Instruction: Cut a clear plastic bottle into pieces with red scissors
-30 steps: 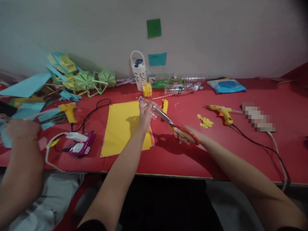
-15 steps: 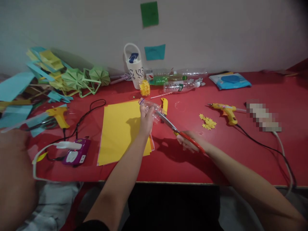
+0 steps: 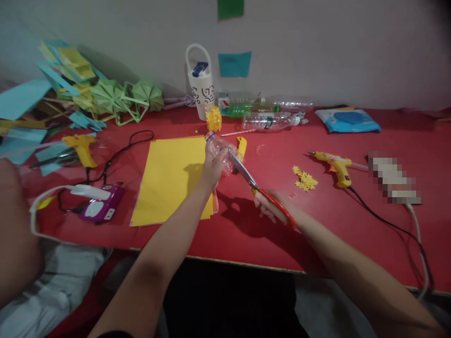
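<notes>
You're working at the red table (image 3: 225, 239), just in from its near edge. Flat on it, left of centre, lies a stack of yellow paper sheets (image 3: 169, 178). Your red-handled scissors (image 3: 252, 181) slant from near right to far left, w/ your R hand (image 3: 268, 206) grasping the grips, fingers curled; can't tell which finger's in which loop. Over on the right, a yellow glue gun (image 3: 334, 164) lies on its side, nozzle left, well apart from your hands. The clear plastic bottle (image 3: 227, 143) is in your L hand (image 3: 213, 162), nr the far right corner of the sheets, neck to far left: fingers wrapped round it, thumb by the scissor tips, other fingertips mostly hidden. Blades meet the bottle; can't tell if they're thru the plastic. Just right of it: a yellow utility knife (image 3: 241, 147), partly hidden. Smallest: loose yellow stars (image 3: 305, 180), heaped btwn scissors & glue gun.
</notes>
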The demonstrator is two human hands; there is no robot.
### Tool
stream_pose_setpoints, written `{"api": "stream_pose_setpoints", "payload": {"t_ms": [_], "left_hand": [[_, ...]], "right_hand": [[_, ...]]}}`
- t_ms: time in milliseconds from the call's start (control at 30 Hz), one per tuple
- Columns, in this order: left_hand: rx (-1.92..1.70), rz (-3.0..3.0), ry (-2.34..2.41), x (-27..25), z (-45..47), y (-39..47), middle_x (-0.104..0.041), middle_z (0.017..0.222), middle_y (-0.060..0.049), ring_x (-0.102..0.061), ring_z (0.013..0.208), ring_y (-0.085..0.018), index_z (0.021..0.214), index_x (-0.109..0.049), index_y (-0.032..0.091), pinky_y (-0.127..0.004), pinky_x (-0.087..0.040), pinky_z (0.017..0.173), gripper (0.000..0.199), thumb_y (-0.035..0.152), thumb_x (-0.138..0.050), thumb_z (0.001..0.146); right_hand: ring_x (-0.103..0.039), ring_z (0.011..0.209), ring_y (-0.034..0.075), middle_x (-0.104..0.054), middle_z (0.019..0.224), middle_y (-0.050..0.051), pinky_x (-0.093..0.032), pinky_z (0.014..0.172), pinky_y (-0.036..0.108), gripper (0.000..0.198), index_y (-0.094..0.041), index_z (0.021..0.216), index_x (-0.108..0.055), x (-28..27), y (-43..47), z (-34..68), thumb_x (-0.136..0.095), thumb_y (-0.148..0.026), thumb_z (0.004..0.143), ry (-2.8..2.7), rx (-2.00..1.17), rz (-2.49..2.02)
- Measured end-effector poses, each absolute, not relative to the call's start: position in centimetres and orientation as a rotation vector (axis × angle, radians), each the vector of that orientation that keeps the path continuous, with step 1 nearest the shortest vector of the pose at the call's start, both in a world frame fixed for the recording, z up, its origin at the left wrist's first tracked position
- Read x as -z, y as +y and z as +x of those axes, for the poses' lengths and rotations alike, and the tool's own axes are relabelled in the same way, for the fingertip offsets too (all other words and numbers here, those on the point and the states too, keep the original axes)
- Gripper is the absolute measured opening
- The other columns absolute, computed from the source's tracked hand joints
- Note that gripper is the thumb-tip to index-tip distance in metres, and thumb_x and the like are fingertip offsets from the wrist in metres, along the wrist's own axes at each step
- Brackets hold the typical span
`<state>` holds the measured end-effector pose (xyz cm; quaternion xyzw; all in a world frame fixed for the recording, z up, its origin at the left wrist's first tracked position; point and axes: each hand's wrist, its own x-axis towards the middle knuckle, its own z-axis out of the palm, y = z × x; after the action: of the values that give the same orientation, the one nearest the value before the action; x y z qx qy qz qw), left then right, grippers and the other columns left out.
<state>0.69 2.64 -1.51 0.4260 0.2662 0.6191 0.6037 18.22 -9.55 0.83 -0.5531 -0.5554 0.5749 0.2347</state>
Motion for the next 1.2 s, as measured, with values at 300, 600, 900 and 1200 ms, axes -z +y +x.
{"api": "stream_pose_setpoints", "payload": {"t_ms": [300,600,900,1200], "left_hand": [[-1.432,0.991,0.599,1.9,0.4,3.5,-0.064,0.102,-0.004,-0.052,0.134,-0.03,0.096,-0.051,0.025,-0.052,-0.04,0.113,0.039,0.039,-0.08,0.074],[-1.394,0.936,0.583,1.6,0.1,3.1,-0.064,0.091,-0.002,-0.059,0.125,-0.028,0.097,-0.051,0.026,-0.052,-0.043,0.111,0.042,0.036,-0.082,0.071],[-1.445,1.002,0.589,1.2,0.2,2.6,-0.062,0.085,0.0,-0.064,0.117,-0.027,0.094,-0.052,0.027,-0.049,-0.044,0.108,0.048,0.046,-0.085,0.066],[-1.397,1.002,0.589,1.4,0.7,2.1,-0.062,0.089,0.0,-0.063,0.117,-0.027,0.097,-0.053,0.028,-0.049,-0.044,0.109,0.051,0.044,-0.088,0.063]], "right_hand": [[-0.035,0.028,0.007,-0.034,0.036,-0.012,-0.05,0.046,0.026,0.061,-0.024,0.063,-0.045,-1.1,-9.5,17.6,-0.052,-0.083,0.077,-1.495,-1.59,-1.435],[-0.035,0.027,0.006,-0.034,0.037,-0.011,-0.05,0.044,0.026,0.06,-0.024,0.06,-0.044,-1.4,-9.7,17.2,-0.054,-0.081,0.079,-1.476,-1.566,-1.467],[-0.035,0.028,0.006,-0.036,0.038,-0.011,-0.049,0.046,0.026,0.058,-0.024,0.063,-0.046,-1.3,-10.0,17.4,-0.054,-0.079,0.079,-1.465,-1.616,-1.458],[-0.039,0.032,0.007,-0.039,0.036,-0.011,-0.056,0.057,0.029,0.057,-0.023,0.066,-0.052,-1.6,-9.6,18.5,-0.057,-0.079,0.076,-1.475,-1.641,-1.365]]}}
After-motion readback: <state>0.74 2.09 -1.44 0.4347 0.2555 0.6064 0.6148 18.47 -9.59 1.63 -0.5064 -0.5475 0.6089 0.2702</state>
